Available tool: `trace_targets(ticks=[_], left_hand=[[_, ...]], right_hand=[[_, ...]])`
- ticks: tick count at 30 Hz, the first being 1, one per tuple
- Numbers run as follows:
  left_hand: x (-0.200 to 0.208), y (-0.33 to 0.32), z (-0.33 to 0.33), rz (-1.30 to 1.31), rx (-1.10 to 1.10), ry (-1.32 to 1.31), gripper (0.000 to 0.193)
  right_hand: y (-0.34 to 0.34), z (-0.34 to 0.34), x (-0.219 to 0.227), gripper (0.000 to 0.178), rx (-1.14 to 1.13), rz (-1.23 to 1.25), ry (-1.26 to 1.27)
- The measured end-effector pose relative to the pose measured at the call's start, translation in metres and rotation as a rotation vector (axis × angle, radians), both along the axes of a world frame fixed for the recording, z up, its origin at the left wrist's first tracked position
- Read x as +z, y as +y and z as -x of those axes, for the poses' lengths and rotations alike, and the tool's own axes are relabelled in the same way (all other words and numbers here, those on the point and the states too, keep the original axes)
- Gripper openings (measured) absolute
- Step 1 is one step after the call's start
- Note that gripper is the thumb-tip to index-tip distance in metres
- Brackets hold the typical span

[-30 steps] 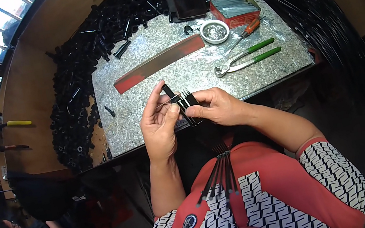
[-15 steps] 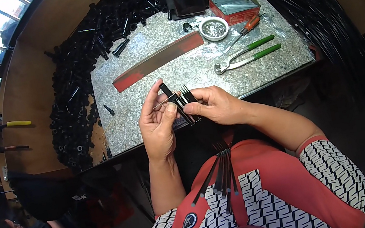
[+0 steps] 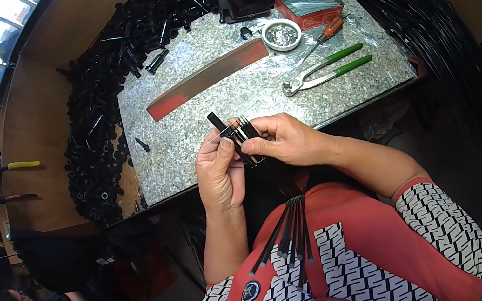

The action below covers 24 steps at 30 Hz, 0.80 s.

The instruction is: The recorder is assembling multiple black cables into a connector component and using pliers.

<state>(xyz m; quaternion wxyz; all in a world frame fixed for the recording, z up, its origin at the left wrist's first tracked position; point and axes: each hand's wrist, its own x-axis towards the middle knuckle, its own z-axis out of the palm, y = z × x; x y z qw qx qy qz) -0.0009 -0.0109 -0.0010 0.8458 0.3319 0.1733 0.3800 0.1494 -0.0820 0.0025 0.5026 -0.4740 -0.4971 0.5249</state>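
Close together over the near edge of the stone slab, both my hands are closed on a black umbrella frame (image 3: 215, 121), as it appears. My left hand (image 3: 216, 164) pinches its slim black tube between thumb and fingers, and a thin wire sticks out to the left there. With thumb and bent fingers, my right hand (image 3: 291, 140) grips several flat black and silvery ribs beside the tube. Below, a fan of black rods (image 3: 294, 231) hangs over my lap; its link to the held part is hidden in shadow. My fingers cover the joint itself.
On the speckled slab (image 3: 189, 147) lie a red-brown bar (image 3: 209, 82), green-handled pincers (image 3: 330, 68), an orange screwdriver (image 3: 329, 28), a white bowl of small metal bits (image 3: 282, 35) and a red tin of thin rods (image 3: 309, 6). Black tubular parts (image 3: 96, 131) heap at left; long rods (image 3: 435, 6) fill the right.
My left hand has moved slightly right and closer to my right hand, and its raised index finger has come down off the tube's top. My right hand stays nearly still.
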Motion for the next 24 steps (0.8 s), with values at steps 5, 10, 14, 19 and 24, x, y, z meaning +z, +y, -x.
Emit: trace_targets(ticks=[5, 10, 14, 19, 24], left_hand=[[-0.002, -0.007, -0.003, 0.014, 0.069, -0.002, 0.028], [-0.007, -0.008, -0.001, -0.030, 0.105, 0.024, 0.025], [0.004, -0.015, -0.007, -0.024, 0.140, 0.101, 0.026], [0.003, -0.018, -0.004, -0.060, 0.132, 0.059, 0.028], [0.002, -0.021, -0.010, -0.060, 0.156, 0.016, 0.031]], right_hand=[[0.000, 0.000, -0.002, 0.019, -0.043, 0.037, -0.073], [0.000, -0.001, -0.001, 0.018, -0.050, 0.045, -0.058], [0.002, -0.001, -0.010, 0.021, -0.064, -0.001, -0.016], [-0.002, -0.004, 0.007, 0.021, -0.029, 0.054, -0.006], [-0.002, -0.005, 0.012, 0.020, 0.000, 0.051, 0.075]])
